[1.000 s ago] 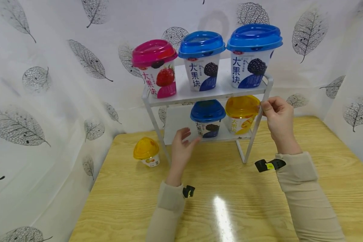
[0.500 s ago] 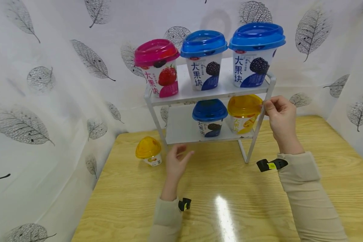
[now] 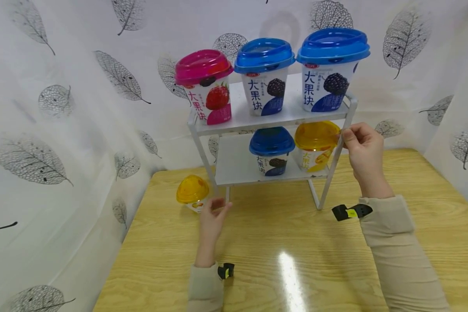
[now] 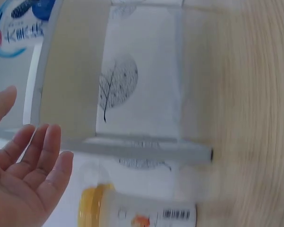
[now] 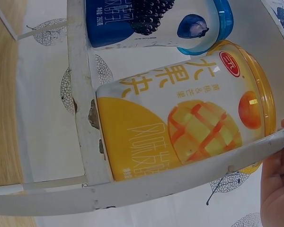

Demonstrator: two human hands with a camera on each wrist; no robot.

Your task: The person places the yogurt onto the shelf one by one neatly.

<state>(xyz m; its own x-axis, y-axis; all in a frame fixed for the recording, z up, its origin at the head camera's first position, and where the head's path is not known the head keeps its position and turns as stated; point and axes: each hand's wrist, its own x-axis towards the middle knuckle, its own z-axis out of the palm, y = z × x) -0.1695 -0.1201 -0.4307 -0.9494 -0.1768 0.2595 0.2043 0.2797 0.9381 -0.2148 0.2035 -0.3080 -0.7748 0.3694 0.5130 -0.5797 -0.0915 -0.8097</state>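
My left hand (image 3: 212,216) is low in front of the white two-tier rack (image 3: 235,162), fingers spread and holding nothing. It is just right of a yogurt cup with a yellow lid (image 3: 192,189) on the table, partly overlapping it in the head view; whether they touch I cannot tell. In the left wrist view the fingers (image 4: 49,146) are clear of that cup (image 4: 151,215). My right hand (image 3: 366,147) pinches the rack's right front post, beside the mango yogurt cup (image 3: 316,145). A blackberry yogurt cup (image 3: 272,151) stands left of it on the lower shelf.
The upper shelf bears a strawberry yogurt cup with a pink lid (image 3: 204,86) and two blackberry cups with blue lids, one in the middle (image 3: 265,78) and one at right (image 3: 329,71). A leaf-print curtain (image 3: 82,130) hangs behind the wooden table (image 3: 257,242).
My left hand has moved from beside the lower-shelf blackberry cup down and left towards the yellow-lidded cup on the table. My right hand keeps its grip on the rack post.
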